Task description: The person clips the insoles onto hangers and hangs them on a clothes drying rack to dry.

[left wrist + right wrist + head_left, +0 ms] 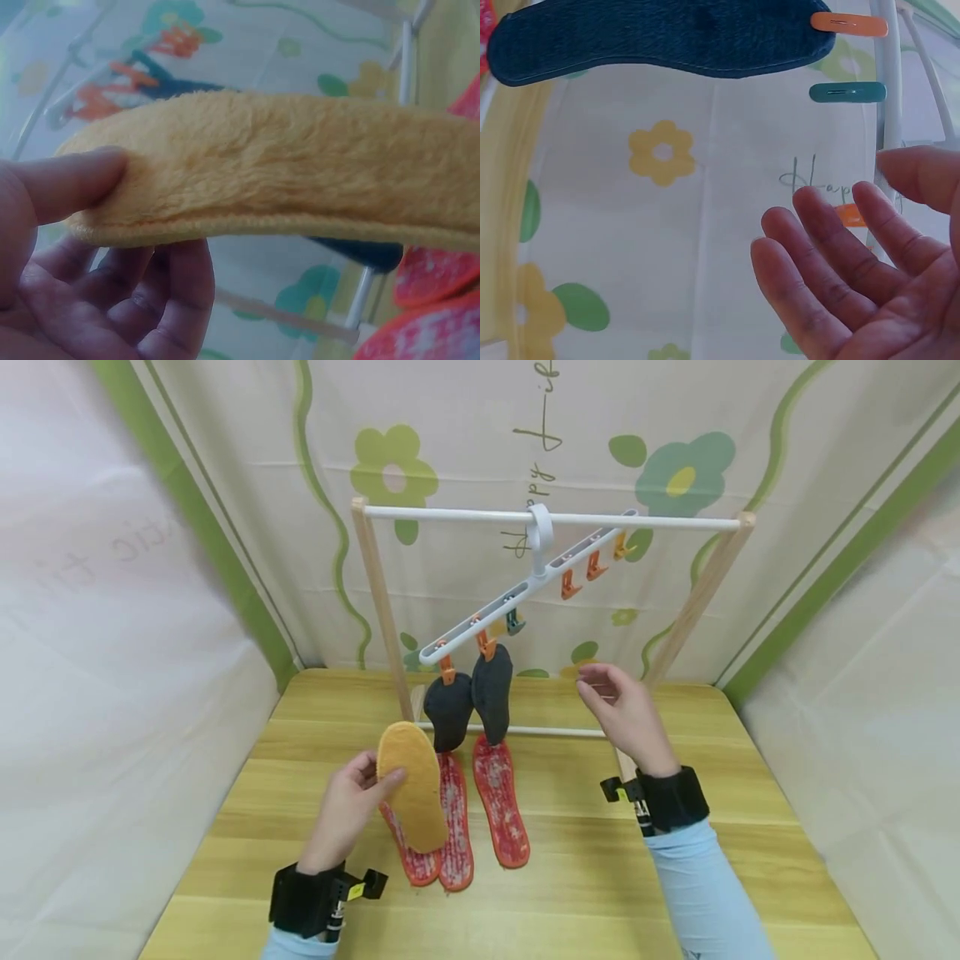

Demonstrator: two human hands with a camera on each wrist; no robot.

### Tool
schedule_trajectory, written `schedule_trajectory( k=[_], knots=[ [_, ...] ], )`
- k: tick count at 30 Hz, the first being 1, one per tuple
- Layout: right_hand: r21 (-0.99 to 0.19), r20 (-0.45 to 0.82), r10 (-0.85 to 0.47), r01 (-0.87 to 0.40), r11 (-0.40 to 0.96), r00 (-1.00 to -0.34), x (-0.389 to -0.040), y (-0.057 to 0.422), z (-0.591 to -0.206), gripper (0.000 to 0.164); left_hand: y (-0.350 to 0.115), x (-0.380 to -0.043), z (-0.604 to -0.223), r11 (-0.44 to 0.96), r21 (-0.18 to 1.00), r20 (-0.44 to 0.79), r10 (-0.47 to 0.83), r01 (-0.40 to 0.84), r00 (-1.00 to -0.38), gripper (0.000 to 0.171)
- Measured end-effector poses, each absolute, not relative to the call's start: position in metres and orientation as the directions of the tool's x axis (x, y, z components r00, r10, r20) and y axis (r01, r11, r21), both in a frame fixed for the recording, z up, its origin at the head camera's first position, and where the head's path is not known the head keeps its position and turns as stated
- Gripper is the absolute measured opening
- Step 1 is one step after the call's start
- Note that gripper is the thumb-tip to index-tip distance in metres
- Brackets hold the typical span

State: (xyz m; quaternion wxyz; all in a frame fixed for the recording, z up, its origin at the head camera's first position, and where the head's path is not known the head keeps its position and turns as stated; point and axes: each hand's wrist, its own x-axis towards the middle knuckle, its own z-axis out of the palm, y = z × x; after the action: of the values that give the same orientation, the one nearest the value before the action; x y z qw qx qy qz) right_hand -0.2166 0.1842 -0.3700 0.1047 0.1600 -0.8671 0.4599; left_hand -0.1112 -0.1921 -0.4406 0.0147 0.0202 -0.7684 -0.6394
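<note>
While the left hand [348,806] pinches a yellow insole [414,802] between thumb and fingers, above three red insoles [501,810] on the wooden table [600,893], the right hand [632,718], well apart, holds nothing, its fingers slightly bent, near the rack [697,597]; two dark insoles [492,697] hang side by side from orange clips [447,671] on a white hanger [525,590], which is hooked over the rack's top bar [457,515] and slants across it

Head view high, forward-down; wrist views close; hanger [538,581] shared.
</note>
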Motion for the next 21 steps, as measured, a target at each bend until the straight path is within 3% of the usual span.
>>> schedule_trajectory(
  k=[10, 21],
  knots=[
    [-0.769, 0.286, -0.279, -0.394, 0.504, -0.917, -0.251, 0.156, -0.33, 0.052, -0.157, -0.117, -0.442, 0.187, 0.982, 0.004, -0.007, 0.003, -1.0, 0.029],
    [-0.832, 0.185, -0.449, -0.383, 0.402, -0.874, -0.293, 0.13, -0.315, 0.055, -0.132, -0.124, -0.438, 0.166, 0.984, 0.064, 0.039, 0.069, -0.997, 0.027]
  ],
)
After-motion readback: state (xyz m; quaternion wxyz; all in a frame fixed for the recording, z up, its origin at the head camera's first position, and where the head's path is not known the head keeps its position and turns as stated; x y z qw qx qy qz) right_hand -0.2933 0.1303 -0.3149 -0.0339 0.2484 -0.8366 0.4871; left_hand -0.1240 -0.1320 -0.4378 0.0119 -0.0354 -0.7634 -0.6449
